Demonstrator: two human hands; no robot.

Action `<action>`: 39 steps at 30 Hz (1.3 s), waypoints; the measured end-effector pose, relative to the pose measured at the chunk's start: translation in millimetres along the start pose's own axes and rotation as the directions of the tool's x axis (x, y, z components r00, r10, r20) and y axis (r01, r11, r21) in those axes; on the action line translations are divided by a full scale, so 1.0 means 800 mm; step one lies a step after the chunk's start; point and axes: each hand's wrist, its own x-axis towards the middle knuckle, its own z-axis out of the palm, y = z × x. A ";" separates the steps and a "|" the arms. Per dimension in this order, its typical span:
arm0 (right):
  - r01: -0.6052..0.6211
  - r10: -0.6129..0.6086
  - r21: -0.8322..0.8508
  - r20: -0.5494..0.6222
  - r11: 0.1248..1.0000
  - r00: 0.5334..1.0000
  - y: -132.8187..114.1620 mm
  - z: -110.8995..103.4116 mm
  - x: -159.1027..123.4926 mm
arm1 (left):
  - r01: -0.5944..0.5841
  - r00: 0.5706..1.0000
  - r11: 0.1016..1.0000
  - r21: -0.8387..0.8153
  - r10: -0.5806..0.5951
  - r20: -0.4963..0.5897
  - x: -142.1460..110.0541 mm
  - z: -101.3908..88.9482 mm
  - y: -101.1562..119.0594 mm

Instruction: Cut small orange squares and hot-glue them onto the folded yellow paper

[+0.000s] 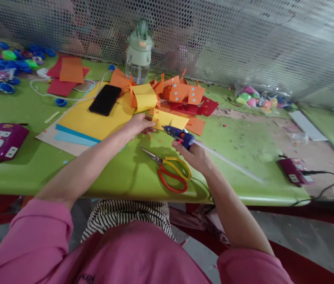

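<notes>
My right hand [195, 154] is closed around a blue glue gun [180, 135], its nozzle pointing left at a small yellow paper piece [168, 118]; a clear glue stick [229, 161] trails out behind it. My left hand [139, 125] rests on the left edge of that yellow piece, fingers pressed down on it. Red-and-yellow scissors [171, 171] lie on the green table [119, 173] just below both hands.
A black phone [105, 99] lies on large yellow paper [96, 120]. Orange and red paper scraps [184, 96] pile behind. A green-lidded bottle [139, 51] stands by the mesh wall. Purple power strips [2, 141] [295, 171] sit left and right; coloured caps [4, 65] far left.
</notes>
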 end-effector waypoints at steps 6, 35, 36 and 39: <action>0.061 -0.061 -0.056 -0.004 0.997 0.998 -0.012 0.002 0.009 | 0.007 1.000 0.999 -0.040 -0.007 -0.001 -0.003 0.002 0.003; 0.013 -0.013 -0.117 -0.002 0.993 1.000 -0.011 0.003 0.016 | -0.011 1.000 0.999 -0.051 0.013 0.024 -0.005 0.001 0.003; 0.017 -0.018 -0.113 -0.008 0.993 1.000 -0.011 0.004 0.016 | -0.013 1.000 0.999 -0.047 0.014 0.022 -0.004 0.001 0.003; 0.018 -0.022 -0.112 -0.028 0.994 0.999 -0.010 0.004 0.016 | -0.012 1.000 0.999 -0.042 0.013 0.022 -0.003 0.000 0.001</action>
